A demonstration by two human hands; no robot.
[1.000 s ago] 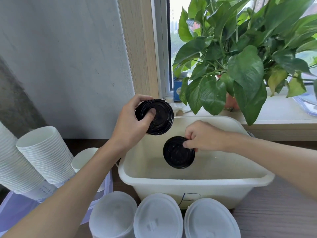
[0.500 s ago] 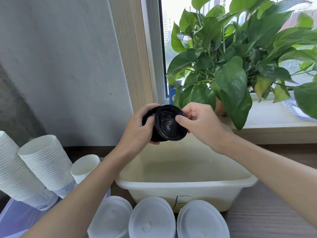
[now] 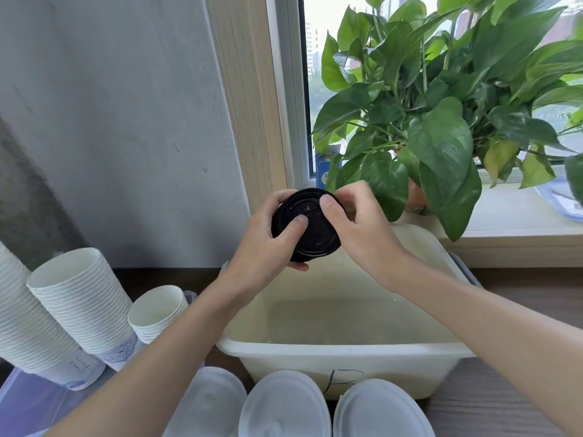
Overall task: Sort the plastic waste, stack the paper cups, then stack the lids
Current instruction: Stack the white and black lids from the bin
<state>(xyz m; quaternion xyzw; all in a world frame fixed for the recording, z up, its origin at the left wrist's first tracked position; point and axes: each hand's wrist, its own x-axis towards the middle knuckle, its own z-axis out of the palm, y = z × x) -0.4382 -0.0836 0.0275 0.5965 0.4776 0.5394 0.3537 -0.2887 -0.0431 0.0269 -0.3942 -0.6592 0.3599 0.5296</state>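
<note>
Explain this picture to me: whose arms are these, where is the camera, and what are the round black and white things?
No machine here: these are a person's two bare arms, filmed by one wide camera worn on the head, looking forward and down. The left hand and right hand together grip black lids, apparently several pressed into a stack, above a cream plastic tub on the table. To the left lean stacks of white paper cups. Along the bottom edge sit three white round tops; whether lids or covered cups, I cannot tell. A leafy plant stands on the windowsill behind.
</note>
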